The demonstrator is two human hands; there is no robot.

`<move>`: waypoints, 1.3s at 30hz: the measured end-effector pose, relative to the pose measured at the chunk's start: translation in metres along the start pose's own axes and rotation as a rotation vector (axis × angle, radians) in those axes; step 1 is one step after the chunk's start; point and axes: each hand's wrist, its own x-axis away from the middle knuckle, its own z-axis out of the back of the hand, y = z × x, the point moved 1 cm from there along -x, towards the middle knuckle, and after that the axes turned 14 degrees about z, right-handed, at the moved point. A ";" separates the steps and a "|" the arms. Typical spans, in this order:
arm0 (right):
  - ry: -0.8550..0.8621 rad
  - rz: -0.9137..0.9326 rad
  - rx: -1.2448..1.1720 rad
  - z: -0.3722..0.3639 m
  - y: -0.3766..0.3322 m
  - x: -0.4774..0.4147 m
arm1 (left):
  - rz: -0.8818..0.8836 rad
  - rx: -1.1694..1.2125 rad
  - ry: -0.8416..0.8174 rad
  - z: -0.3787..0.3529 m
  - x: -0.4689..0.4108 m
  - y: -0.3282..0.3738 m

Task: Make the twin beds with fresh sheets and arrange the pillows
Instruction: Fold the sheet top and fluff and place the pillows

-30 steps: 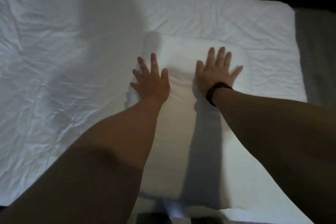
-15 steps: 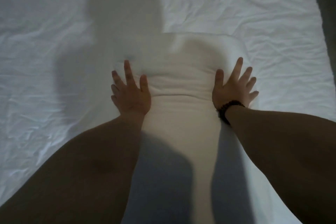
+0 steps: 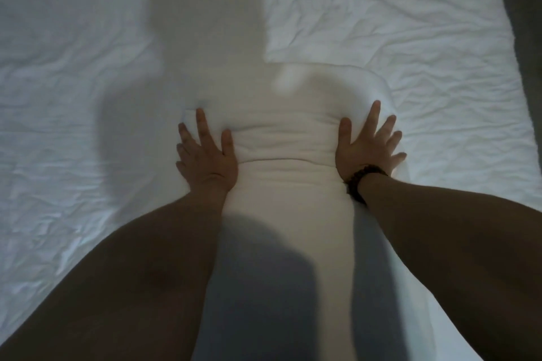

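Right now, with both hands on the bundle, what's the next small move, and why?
Probably slide both palms forward to the far end. The left hand and right hand press flat on the sides of the bundle, and cross creases bunch between them; a forward stroke should flatten those.

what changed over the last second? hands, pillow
Both hands slid apart: the left hand went from the middle of the pillow to its left edge, and the right hand to its right edge. Creases now run between them. Nothing gripped or released. Unchanged: flat hands pressing down, pillow on the sheet.
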 end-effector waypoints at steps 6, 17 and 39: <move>-0.006 -0.019 -0.241 0.073 -0.030 -0.025 | 0.176 0.104 -0.036 0.072 -0.012 0.046; -0.022 -0.270 -0.109 0.026 -0.028 -0.098 | 0.422 0.140 -0.164 0.030 -0.064 0.052; -0.077 -0.209 -0.249 0.044 -0.026 -0.068 | 0.349 0.189 -0.350 0.045 -0.058 0.039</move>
